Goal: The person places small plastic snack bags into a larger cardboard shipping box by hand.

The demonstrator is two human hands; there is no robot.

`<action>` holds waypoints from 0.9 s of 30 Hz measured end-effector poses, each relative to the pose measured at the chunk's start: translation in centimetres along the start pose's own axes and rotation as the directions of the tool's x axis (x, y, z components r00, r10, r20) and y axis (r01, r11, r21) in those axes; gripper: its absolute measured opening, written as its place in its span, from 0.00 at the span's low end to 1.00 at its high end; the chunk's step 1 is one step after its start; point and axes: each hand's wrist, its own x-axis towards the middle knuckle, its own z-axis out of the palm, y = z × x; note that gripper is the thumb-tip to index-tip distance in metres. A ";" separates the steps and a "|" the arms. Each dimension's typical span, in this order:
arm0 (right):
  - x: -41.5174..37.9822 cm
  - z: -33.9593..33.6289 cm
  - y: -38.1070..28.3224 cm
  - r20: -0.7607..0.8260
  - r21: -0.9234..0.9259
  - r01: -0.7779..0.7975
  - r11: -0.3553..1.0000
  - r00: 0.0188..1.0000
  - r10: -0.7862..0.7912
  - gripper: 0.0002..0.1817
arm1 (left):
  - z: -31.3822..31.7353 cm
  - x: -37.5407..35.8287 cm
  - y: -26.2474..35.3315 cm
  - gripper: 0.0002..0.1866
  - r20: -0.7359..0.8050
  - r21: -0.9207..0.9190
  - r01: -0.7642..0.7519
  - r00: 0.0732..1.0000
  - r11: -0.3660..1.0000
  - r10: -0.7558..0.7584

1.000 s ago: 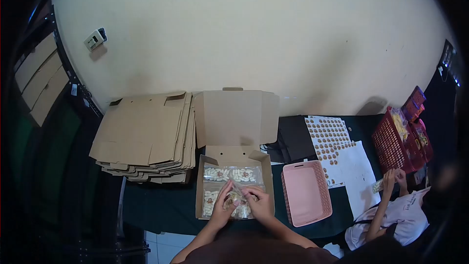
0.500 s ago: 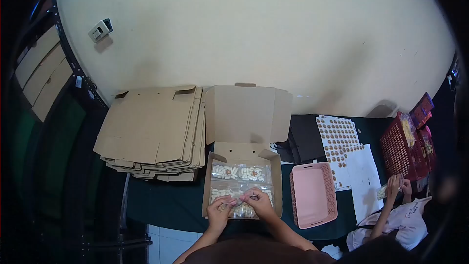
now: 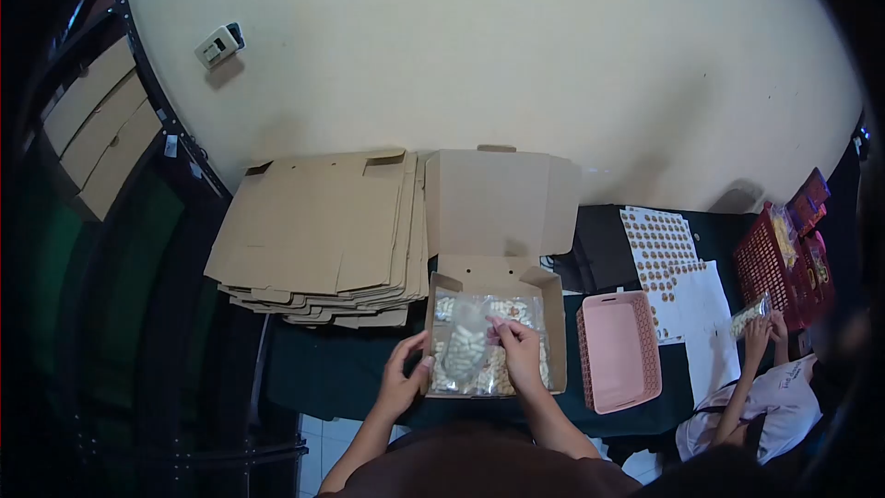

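An open cardboard box (image 3: 554,332) stands in front of me with its lid raised. Inside lie several clear plastic bags of white and tan pieces, too small to name. My right hand (image 3: 522,357) pinches the upper edge of a clear plastic bag (image 3: 466,347) of white pieces, tilted above the other bags. At the box's left wall is my left hand (image 3: 402,378), its fingers and thumb apart and nothing held in it. Whether it presses on the wall is hard to tell.
Flattened cardboard boxes (image 3: 313,231) are stacked on the left. To the right stand a pink basket (image 3: 619,350), sticker sheets (image 3: 660,258), black folded material (image 3: 604,254) and a red basket (image 3: 763,258). A co-worker at far right holds a small bag (image 3: 750,315).
My hands, together over the box before, have separated. The left moved to the box's left side; the right now lifts a bag. The whole view shifted, and things appear farther right.
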 end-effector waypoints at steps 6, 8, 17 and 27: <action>-4.1 5.3 1.9 0.065 0.069 -0.111 0.991 0.992 0.107 0.12 | 1.2 -2.5 0.7 0.38 0.059 0.441 -0.154 0.988 0.884 0.143; -4.8 6.3 1.9 0.121 0.065 -0.127 0.990 0.986 0.119 0.13 | 0.7 -2.8 -1.9 0.32 -0.007 0.181 -0.076 0.997 0.980 0.078; -6.2 4.0 6.8 0.178 -0.223 0.019 0.975 0.984 0.021 0.23 | 0.6 -4.1 -4.2 0.18 0.055 -0.540 0.206 0.976 0.816 -0.210; -6.6 1.8 5.7 0.360 -0.119 -0.285 0.951 0.880 0.308 0.18 | 2.8 -3.9 -4.2 0.18 0.063 -0.462 0.241 0.969 0.854 -0.240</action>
